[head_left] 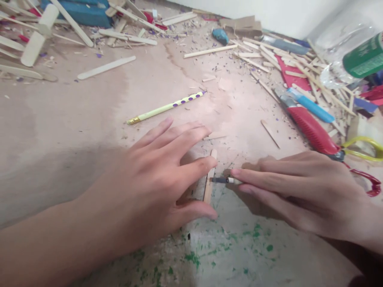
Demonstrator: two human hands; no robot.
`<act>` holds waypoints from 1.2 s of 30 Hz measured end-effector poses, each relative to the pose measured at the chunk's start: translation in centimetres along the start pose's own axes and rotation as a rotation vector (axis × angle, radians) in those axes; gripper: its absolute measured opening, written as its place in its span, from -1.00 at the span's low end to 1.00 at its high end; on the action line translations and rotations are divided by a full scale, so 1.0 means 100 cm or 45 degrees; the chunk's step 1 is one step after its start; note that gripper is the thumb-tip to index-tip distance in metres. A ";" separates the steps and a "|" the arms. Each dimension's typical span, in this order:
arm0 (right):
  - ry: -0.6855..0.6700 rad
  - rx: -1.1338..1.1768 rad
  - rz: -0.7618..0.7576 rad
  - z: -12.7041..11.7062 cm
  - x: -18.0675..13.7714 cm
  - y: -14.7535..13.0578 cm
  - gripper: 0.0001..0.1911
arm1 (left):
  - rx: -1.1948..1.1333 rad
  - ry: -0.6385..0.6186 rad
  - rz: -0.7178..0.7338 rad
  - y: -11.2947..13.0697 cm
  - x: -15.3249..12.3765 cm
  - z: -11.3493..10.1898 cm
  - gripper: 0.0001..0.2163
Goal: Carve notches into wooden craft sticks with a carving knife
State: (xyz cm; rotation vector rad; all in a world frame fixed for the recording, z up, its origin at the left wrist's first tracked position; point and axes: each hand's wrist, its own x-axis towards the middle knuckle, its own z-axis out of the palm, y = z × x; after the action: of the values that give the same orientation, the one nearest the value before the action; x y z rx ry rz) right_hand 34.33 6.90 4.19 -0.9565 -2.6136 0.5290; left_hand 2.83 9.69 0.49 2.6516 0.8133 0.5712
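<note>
A narrow wooden craft stick [209, 174] lies on the table, pointing away from me. My left hand [167, 171] is spread over the surface, its index finger and thumb pinning the stick down near its two ends. From the right, my right hand [302, 187] grips a craft knife [229, 180], mostly hidden by the fingers. The short dark blade touches the stick between my left index finger and thumb. Just beyond my left hand is a pale yellow pencil [167, 107] with purple dots.
Loose craft sticks [107, 67] and shavings lie along the back. At right are a red-handled cutter [312, 129], a blue cutter [311, 105], yellow-handled scissors [363, 147] and a clear bottle with a green label [363, 56]. A blue box [80, 14] stands at the back left.
</note>
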 end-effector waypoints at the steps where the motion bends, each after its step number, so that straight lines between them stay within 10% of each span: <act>1: 0.013 -0.002 -0.003 0.001 -0.001 0.001 -0.79 | -0.002 -0.002 0.001 0.000 0.000 0.000 -0.52; 36: -0.028 -0.365 -0.142 0.002 -0.008 -0.004 -0.65 | -0.038 0.033 -0.050 0.000 -0.006 0.008 -0.52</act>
State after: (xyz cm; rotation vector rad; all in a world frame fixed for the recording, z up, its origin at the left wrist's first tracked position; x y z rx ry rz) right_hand 34.65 6.05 4.10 -0.8817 -2.7933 0.1395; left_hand 2.73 9.23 -0.42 2.6010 0.8553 0.6037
